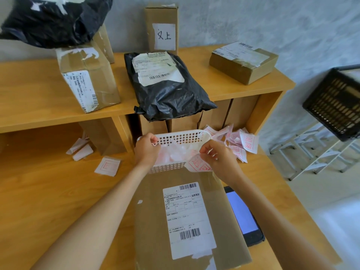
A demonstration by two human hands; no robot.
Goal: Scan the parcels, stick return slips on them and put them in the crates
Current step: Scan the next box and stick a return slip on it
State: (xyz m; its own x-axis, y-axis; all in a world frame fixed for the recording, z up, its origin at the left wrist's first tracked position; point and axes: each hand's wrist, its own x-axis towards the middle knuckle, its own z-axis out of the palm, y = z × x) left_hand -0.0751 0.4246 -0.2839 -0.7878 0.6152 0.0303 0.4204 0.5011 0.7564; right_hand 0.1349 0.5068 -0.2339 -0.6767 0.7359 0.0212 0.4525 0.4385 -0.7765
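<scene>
Our right hand pinches a red-stamped white return slip; our left hand grips the white plastic basket; the flat brown cardboard parcel lies just below both, lengthwise toward us.

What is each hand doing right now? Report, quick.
Left hand: fingers curled over the basket rim, gripping it.
Right hand: pinching a return slip at the basket's near edge.

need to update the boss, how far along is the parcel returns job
Early on. Nothing visibly crated: no parcel shows in the black crate. In hand: the flat cardboard parcel lies by the lit scanner, no slip on it yet; the right hand pinches a return slip at the white basket, which the left hand grips. Left: the shelf parcels, including the black bag.
</scene>
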